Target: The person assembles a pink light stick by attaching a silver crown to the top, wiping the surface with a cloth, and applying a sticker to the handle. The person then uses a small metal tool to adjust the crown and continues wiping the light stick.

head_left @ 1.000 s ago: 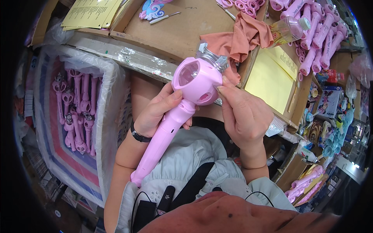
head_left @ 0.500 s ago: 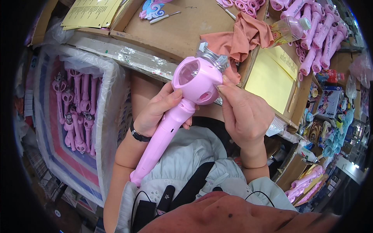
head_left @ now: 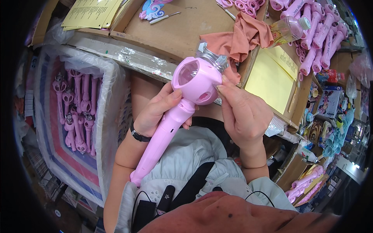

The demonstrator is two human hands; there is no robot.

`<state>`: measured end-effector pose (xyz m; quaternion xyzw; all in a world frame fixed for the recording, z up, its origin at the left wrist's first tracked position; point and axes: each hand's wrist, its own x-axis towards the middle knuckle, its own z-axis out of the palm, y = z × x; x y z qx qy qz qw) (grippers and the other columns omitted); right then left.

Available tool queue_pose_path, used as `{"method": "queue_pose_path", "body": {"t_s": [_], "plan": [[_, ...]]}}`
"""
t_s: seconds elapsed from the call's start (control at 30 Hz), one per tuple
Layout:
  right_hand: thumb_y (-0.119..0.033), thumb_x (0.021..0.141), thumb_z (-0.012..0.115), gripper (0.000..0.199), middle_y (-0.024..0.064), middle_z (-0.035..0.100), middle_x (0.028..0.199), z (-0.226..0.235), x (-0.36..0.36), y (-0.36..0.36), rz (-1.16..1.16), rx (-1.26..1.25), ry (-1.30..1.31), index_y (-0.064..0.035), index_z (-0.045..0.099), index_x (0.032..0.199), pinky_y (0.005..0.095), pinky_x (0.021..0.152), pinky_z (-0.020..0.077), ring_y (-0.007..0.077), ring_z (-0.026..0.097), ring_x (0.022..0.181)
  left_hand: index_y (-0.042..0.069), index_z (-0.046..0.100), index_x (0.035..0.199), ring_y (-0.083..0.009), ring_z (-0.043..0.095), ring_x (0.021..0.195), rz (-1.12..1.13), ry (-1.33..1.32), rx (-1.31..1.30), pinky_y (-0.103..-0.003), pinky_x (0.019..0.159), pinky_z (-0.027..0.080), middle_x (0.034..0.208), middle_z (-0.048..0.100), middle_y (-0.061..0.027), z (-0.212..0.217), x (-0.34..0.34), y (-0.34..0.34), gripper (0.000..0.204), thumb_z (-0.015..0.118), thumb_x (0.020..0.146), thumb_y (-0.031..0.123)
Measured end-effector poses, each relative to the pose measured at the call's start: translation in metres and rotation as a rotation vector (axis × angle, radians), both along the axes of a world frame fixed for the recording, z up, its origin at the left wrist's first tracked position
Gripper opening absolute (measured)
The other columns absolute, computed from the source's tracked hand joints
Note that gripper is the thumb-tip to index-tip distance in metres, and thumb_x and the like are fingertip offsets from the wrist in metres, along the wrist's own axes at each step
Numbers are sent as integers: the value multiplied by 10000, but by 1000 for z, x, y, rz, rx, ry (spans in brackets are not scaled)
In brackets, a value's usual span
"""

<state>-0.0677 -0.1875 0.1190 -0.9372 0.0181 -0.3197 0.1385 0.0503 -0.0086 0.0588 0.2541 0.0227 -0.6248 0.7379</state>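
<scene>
A pink toy wand lies slantwise across my lap, its round head up and away from me. Oval openings pierce the head, and a silver crown-like piece tops it. My left hand is closed round the neck below the head, thumb on top. At the head's right side, my right hand pinches with thumb and forefinger against the pink edge. Whether a small part is between those fingertips is hidden.
An open cardboard tray ahead holds a screwdriver and an orange cloth. A plastic bottle lies beside piled pink wand handles. On the left, a plastic-lined crate contains several wands. Yellow sheets lie at right.
</scene>
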Motion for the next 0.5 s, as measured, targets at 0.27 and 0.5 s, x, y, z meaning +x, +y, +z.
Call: {"method": "queue_pose_path", "body": {"t_s": [0.27, 0.5], "plan": [[44, 701, 677, 289, 142, 722, 945, 0, 0, 6, -46, 2, 2, -11, 679, 985, 289, 616, 537, 225, 703, 733, 92, 325, 1388, -286, 684, 696, -2, -3, 1, -352, 593, 592, 1023, 622, -211, -2, 0, 1, 479, 540, 985, 237], [54, 722, 738, 222, 126, 723, 871, 2, 1, 9, -76, 98, -3, -21, 688, 925, 312, 634, 534, 251, 695, 721, 97, 323, 1391, -280, 683, 698, -1, -8, -1, -352, 596, 592, 1025, 619, -209, -1, -1, 0, 478, 535, 987, 238]]}}
